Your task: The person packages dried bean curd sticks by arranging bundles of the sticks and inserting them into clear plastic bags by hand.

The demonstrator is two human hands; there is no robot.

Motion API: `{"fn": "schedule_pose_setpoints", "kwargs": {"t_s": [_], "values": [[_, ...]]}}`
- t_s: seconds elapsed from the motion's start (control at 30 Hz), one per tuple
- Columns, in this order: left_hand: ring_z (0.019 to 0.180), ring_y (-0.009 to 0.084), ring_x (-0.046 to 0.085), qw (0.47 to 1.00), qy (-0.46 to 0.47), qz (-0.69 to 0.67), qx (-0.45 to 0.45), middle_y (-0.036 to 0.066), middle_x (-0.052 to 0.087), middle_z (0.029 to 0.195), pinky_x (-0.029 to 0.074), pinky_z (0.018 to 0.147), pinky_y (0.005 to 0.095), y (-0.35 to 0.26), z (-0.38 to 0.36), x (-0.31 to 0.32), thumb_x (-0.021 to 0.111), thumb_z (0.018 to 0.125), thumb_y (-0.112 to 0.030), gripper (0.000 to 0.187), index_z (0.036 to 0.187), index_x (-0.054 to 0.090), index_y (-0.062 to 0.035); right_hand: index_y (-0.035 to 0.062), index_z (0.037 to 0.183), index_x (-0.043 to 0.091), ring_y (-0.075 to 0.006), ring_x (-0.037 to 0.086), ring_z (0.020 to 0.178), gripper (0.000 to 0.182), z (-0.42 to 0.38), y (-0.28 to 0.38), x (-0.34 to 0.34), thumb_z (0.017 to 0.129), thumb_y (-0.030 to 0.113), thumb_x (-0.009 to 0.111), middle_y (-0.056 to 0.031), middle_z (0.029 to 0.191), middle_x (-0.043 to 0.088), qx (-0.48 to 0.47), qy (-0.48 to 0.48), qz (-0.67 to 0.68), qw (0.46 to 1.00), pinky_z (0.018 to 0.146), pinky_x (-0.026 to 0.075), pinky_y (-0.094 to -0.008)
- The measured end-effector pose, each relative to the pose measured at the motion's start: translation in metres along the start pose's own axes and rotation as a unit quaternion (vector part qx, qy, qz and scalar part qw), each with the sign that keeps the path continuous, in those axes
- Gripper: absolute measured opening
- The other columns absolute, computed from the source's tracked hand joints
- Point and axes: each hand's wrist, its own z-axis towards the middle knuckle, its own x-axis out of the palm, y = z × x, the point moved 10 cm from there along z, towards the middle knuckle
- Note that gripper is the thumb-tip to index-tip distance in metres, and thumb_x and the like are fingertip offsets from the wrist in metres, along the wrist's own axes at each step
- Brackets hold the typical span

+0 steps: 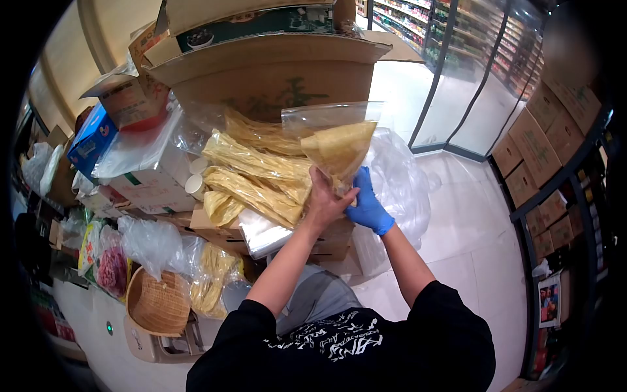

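My bare left hand (324,202) and my blue-gloved right hand (369,204) close round the lower part of a clear plastic bag (339,145). Folded yellow, sheet-like dried food shows inside this bag, whose wide top edge points up and away from me. Left of my hands lie long wrinkled yellow strips (258,163) in clear plastic, piled before a large open carton (274,78). A stack of flat clear bags (263,233) lies below the strips, near my left wrist.
Right of my hands is a big translucent plastic bag (398,183). A wicker basket (158,302) and a bag of yellow strips (212,281) sit lower left. Paper cups (194,186) stand beside a white box (147,173). Shelving with cartons (535,137) lines the right.
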Motion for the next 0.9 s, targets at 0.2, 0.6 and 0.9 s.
{"fn": "schedule_pose_setpoints", "kwargs": {"t_s": [0.2,0.6,0.9], "values": [[0.118,0.0240,0.044,0.999,-0.002,0.028,0.031,0.015,0.038,0.127,0.039,0.099,0.0349,-0.003,0.000,0.000,0.078,0.071,-0.006,0.082,0.130,0.021,-0.0020,0.0085,0.117,0.047,-0.0166,0.054,0.084,0.034,-0.011,-0.033,-0.016,0.090,0.026,0.059,-0.0083,0.101,0.056,0.373,-0.003,0.399,0.838,0.074,0.044,-0.0268],[0.129,0.0253,0.028,0.987,0.034,0.138,-0.077,0.016,0.030,0.132,0.024,0.109,0.0368,0.023,-0.009,-0.005,0.077,0.075,-0.008,0.088,0.133,0.012,-0.0004,0.0191,0.083,0.050,-0.0092,0.049,0.058,0.019,-0.011,-0.044,0.029,0.088,0.029,0.065,0.0050,0.067,0.051,0.501,0.007,0.640,0.583,0.050,0.039,-0.0251],[0.091,0.0210,0.055,0.946,-0.130,-0.104,-0.277,0.013,0.053,0.108,0.046,0.075,0.0290,0.023,-0.026,-0.065,0.059,0.083,-0.020,0.045,0.117,0.051,0.0077,0.0205,0.086,0.048,-0.0139,0.050,0.062,0.018,-0.017,-0.038,0.036,0.088,0.017,0.066,0.0020,0.074,0.054,0.497,0.002,0.704,0.507,0.053,0.040,-0.0304]]}}
